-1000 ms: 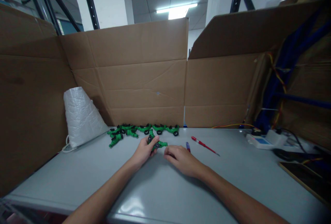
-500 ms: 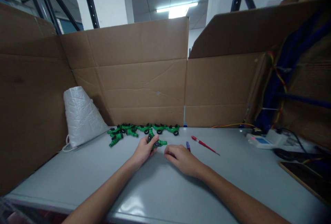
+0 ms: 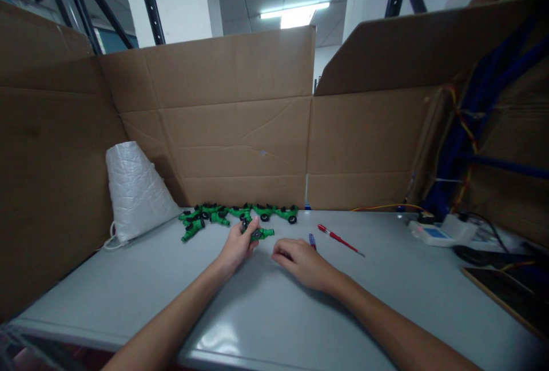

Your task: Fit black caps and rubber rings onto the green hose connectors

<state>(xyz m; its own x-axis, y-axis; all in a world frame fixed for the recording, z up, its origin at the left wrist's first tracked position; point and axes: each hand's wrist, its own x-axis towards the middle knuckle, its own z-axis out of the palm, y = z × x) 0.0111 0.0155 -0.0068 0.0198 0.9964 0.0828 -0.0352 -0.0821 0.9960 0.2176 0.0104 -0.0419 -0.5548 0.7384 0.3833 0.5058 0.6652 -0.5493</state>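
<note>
My left hand (image 3: 238,246) is closed around a green toy vehicle (image 3: 263,233) with black parts, its narrow green end pointing right. Just to the right, my right hand (image 3: 300,259) rests low over the table with its fingers curled in. Whatever those fingers may hold is hidden from me. Partly behind the right hand lies a small blue and red tool (image 3: 312,239), its lower end covered. Beyond the left hand, several more green toy vehicles (image 3: 285,214) with black wheels are lined up and heaped along the back of the table.
A red screwdriver (image 3: 341,240) lies slantwise on the grey table (image 3: 240,314). At the left back leans a white padded bag (image 3: 137,194). Cardboard walls (image 3: 240,136) enclose the back and sides. A white power strip (image 3: 441,232), cables and a dark board (image 3: 501,294) occupy the right side.
The toy vehicle in my left hand has turned and shifted slightly left and up. My right hand has stayed almost still.
</note>
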